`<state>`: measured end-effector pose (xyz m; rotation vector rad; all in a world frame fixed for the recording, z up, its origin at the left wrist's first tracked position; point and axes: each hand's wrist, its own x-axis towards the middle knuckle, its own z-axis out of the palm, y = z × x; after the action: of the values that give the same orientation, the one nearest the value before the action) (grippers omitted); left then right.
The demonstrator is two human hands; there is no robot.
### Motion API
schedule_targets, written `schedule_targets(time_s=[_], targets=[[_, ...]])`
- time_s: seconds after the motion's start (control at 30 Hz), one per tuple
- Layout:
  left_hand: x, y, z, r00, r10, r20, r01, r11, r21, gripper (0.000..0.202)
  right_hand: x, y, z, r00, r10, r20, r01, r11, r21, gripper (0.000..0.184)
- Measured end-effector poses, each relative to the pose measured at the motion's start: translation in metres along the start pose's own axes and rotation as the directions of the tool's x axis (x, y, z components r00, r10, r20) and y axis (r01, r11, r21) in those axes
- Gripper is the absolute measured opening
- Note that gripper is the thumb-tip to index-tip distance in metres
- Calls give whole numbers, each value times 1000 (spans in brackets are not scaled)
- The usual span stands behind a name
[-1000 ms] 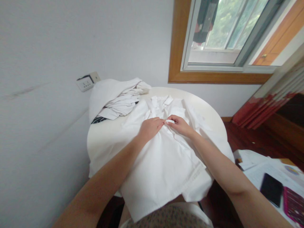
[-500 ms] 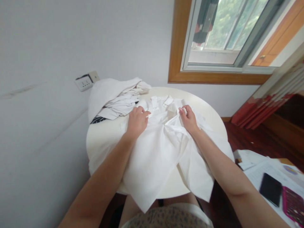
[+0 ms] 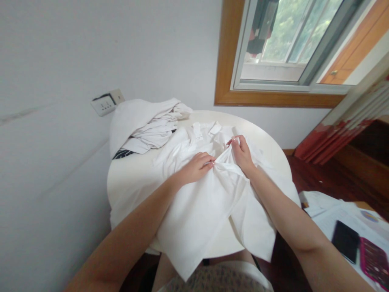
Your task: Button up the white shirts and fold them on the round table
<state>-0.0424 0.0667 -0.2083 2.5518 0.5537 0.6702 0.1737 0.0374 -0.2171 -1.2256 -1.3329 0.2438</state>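
Observation:
A white shirt point(image 3: 194, 211) lies spread and rumpled, its collar end at the far side and its lower corners hanging over the near edge of the round white table point(image 3: 121, 174). My left hand point(image 3: 199, 166) pinches the cloth at the middle of the shirt front, by the front edge. Farther up and to the right, my right hand point(image 3: 241, 152) grips the same edge nearer the collar, so a fold is drawn taut between the two hands. Whatever small part lies under the fingertips is hidden.
Crumpled white cloth point(image 3: 146, 121) is heaped at the table's back left against the wall, below a power socket point(image 3: 105, 104). At right, a black phone point(image 3: 345, 241) and a pink-edged object point(image 3: 375, 259) rest on papers point(image 3: 322, 221). A window point(image 3: 273, 73) is behind.
My left hand has moved right and nearer to me, from the shirt's left side to its front edge, and pinches there. My right hand has stayed almost in place.

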Motion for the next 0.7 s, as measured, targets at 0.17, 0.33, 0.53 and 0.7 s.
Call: schedule_targets(time_s=[0.17, 0.33, 0.53, 0.7], targets=[[1, -8, 4, 997, -72, 21, 75, 979, -191, 34, -2, 8, 3, 990, 138, 9, -138, 990, 39, 33], [2, -12, 9, 986, -151, -75, 136, 976, -168, 34, 0, 18, 4, 977, 211, 5, -210, 971, 117, 36], [0, -6, -1, 994, -62, -93, 65, 998, 26, 37, 4, 25, 7, 956, 294, 7, -285, 922, 261, 40], [-2, 0, -15, 995, -72, -71, 70, 997, -27, 36, 7, 27, 8, 953, 295, 77, -304, 936, 180, 44]])
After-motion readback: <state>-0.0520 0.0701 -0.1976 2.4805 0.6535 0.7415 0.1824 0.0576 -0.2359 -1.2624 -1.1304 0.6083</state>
